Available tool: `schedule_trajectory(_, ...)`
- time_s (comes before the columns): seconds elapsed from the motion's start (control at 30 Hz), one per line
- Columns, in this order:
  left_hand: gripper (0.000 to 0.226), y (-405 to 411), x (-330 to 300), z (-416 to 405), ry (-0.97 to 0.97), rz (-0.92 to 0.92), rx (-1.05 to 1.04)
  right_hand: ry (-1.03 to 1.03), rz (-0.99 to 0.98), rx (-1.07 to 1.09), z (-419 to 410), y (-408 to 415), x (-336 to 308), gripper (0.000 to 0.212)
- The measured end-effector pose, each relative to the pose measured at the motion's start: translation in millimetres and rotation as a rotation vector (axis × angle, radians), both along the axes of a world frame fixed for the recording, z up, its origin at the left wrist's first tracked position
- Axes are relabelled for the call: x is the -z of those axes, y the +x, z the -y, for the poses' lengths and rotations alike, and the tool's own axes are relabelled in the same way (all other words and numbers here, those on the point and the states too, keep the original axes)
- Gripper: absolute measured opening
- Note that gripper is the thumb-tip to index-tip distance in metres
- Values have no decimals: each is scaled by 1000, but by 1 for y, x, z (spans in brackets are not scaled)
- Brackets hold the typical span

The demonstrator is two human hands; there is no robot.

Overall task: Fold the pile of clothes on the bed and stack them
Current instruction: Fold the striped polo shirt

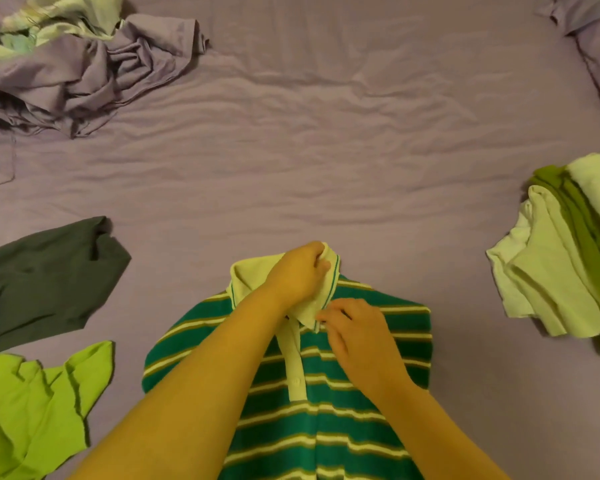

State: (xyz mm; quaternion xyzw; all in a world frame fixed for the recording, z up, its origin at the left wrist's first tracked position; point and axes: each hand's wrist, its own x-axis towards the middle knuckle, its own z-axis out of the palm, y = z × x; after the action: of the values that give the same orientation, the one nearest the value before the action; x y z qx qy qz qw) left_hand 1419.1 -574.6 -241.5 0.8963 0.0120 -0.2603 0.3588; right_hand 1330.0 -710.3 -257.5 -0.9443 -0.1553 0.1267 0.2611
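A green polo shirt [368, 403] with pale stripes lies face up on the bed in front of me, its sides folded in. My left hand [298, 271] grips the pale collar [246, 277] at its top. My right hand [357, 337] pinches the collar's right tip just below. At the right edge rests a stack of folded clothes [561, 258], pale and olive green. At the left lie a dark grey garment [39, 282] and a bright lime green garment [32, 407], both unfolded.
The purple bedsheet [309, 150] covers the whole bed. A crumpled purple and pale cloth heap [73, 64] sits at the far left corner. More purple bedding [596, 46] bunches at the far right.
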Motion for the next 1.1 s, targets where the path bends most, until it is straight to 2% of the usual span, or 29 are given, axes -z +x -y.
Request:
schedule_trajectory(0.03,9,0,-1,-3,21,-35,64,-9,18,-6,4,-1,-2,24)
schedule_trajectory(0.1,51,-5,0,-7,86,-130,167,8,71,93,22,-2,-3,24)
schedule_trajectory(0.13,63,-9,1,-10,148,-135,205,18,95,171,34,-2,-2,25)
schedule_trajectory(0.23,63,-22,-2,-7,429,189,230,21,17,344,68,-1,3,39)
schedule_trajectory(0.3,61,-26,-3,4,441,378,261,14,-124,365,81,2,6,51)
schedule_trajectory(0.37,60,-28,-3,24,378,448,441,-56,-173,324,88,5,10,58)
schedule_trajectory(0.43,53,-32,1,44,377,430,586,-66,-204,286,93,9,12,54)
schedule_trajectory(0.57,48,-35,5,61,422,405,498,140,-194,362,105,19,5,30)
schedule_trajectory(0.73,53,-58,8,73,451,451,382,146,-95,419,115,47,-3,41)
schedule_trajectory(0.8,56,-73,13,74,477,445,391,19,-88,375,111,50,-5,55)
schedule_trajectory(0.87,57,-87,18,70,533,443,425,-233,32,245,104,45,-6,64)
schedule_trajectory(0.9,57,-93,20,67,562,440,440,-316,125,173,99,40,-6,62)
schedule_trajectory(0.97,58,-105,21,59,606,434,457,-389,275,18,86,27,-6,45)
schedule_trajectory(1.0,59,-112,21,54,624,434,457,-417,276,-76,80,20,-4,42)
schedule_trajectory(1.1,62,-132,21,36,675,432,491,-574,50,-224,77,3,8,70)
